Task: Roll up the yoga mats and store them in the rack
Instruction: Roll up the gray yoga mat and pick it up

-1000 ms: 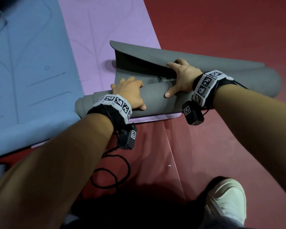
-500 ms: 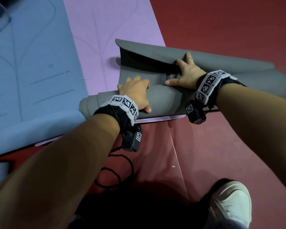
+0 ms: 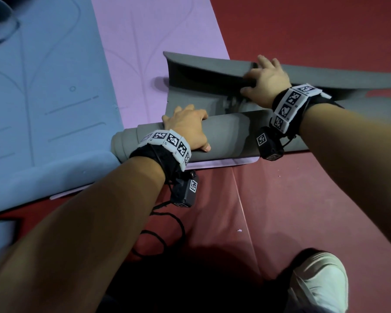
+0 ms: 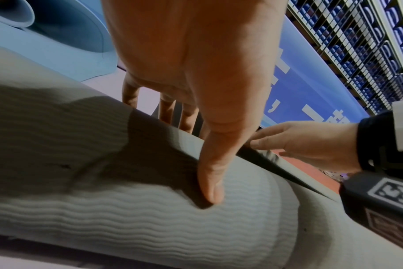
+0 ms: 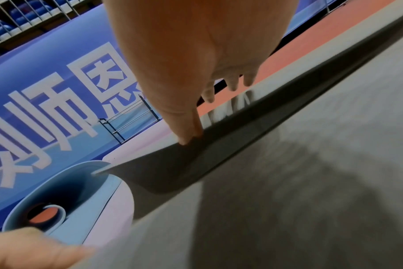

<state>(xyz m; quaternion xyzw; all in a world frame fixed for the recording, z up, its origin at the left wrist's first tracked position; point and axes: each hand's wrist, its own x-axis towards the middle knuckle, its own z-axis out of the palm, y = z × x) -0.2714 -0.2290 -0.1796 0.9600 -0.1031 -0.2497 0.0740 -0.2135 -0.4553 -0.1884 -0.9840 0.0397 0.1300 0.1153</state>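
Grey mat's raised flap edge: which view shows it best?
Head view: the grey mat shows its whole flap, with the right hand on its edge. Right wrist view shows the edge close, blurred. Left wrist view shows mostly the roll under the left hand.

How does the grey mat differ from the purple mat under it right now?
The grey mat is partly rolled, with its far flap curled up; the purple mat lies flat and unrolled. The left hand presses on the grey mat's roll and the right hand holds its raised flap; neither hand holds the purple mat. The grey mat lies across the purple mat's near end. Both are on the red floor.
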